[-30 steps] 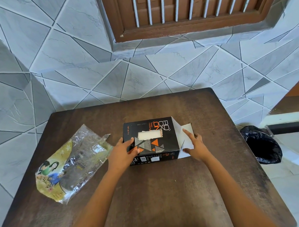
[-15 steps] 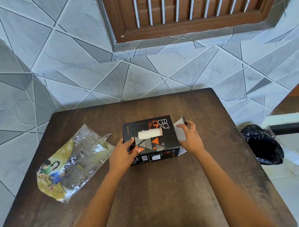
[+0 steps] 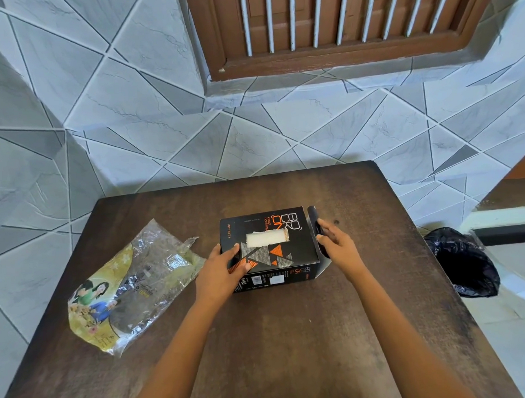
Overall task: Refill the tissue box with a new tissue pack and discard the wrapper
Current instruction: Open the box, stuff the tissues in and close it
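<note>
A black tissue box (image 3: 283, 252) with orange and grey triangles lies flat near the middle of the brown table (image 3: 292, 348). White tissue shows through its top slot. My left hand (image 3: 223, 268) presses on the box's near-left corner. My right hand (image 3: 337, 245) pushes the black end flap up against the box's right end, fingers on the flap. The crumpled clear wrapper (image 3: 127, 290), printed yellow with pictures of people, lies on the table's left side, apart from both hands.
A black bag-lined bin (image 3: 465, 262) stands on the floor beside the table's right edge. A tiled wall rises just behind the table, with a brown barred window (image 3: 338, 24) above it.
My right hand has folded the white end flaps in and swung the black outer flap up against the box's right end. The left hand stays on the box.
</note>
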Available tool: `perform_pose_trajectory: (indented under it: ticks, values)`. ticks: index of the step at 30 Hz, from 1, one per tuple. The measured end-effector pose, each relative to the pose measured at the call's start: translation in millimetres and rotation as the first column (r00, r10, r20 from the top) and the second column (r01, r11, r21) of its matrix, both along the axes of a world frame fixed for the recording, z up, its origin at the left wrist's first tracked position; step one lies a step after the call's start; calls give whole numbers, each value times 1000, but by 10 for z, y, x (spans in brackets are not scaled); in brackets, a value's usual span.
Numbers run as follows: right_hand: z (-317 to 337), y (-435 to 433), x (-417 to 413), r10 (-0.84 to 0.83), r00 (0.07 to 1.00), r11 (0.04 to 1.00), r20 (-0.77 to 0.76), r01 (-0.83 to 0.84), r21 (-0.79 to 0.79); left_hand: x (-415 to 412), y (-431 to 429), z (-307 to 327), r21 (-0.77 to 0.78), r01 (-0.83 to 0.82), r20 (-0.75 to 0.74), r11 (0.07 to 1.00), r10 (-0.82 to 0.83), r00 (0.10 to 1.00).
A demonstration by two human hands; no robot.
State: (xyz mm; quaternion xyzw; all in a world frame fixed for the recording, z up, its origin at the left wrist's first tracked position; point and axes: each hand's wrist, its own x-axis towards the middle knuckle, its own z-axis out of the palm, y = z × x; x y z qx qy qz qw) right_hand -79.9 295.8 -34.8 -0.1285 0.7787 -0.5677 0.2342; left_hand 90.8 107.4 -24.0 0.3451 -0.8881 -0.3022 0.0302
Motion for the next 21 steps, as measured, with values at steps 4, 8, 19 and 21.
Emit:
perform_pose_trajectory:
  ticks: [4, 8, 19, 21]
  values:
    - [-14, -60, -5, -81, 996, 997, -39, 81, 11, 0, 14, -3, -4, -6, -2, 1000, 6, 1000]
    - [11, -87, -7, -103, 994, 994, -46, 104, 32, -1, 8, -9, -3, 0, 1, 1000, 0, 1000]
    - [75, -143, 4, -109, 993, 986, -52, 115, 118, 1, 13, -7, -14, -4, -8, 1000, 4, 1000]
    - [68, -190, 51, -131, 988, 981, -83, 142, 135, 1, 10, -8, -22, -2, -10, 1000, 2, 1000]
